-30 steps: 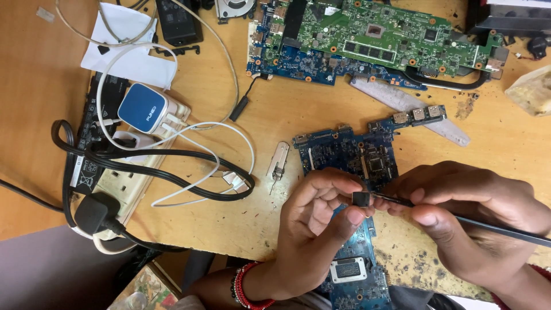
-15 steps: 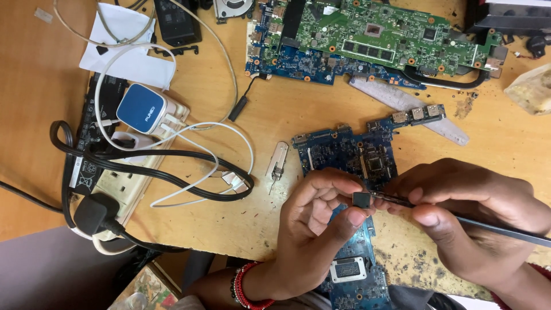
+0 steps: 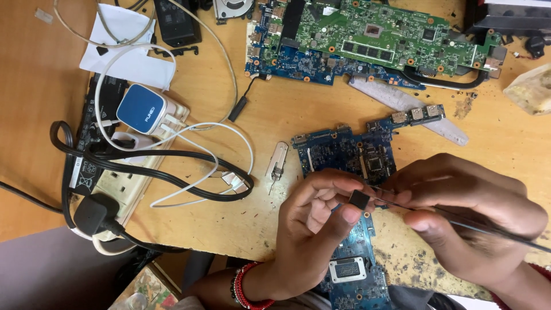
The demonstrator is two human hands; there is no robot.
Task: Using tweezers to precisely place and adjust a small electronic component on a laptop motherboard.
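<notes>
Left hand (image 3: pixel 313 229) fingers pinch small black chip (image 3: pixel 360 200) over blue board (image 3: pixel 350 172); right hand (image 3: pixel 470 221) fingers clamp tweezers (image 3: pixel 488 229). Green board (image 3: pixel 379 40), power strip (image 3: pixel 135 166) on table (image 3: pixel 34 115).

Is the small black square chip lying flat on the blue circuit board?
No, the small black square chip is pinched in the left hand fingertips, raised above the blue circuit board.

Scuffed matt wooden table (image 3: pixel 241 229), glossy blue circuit board (image 3: pixel 344 150), white plastic power strip (image 3: pixel 135 181).
</notes>
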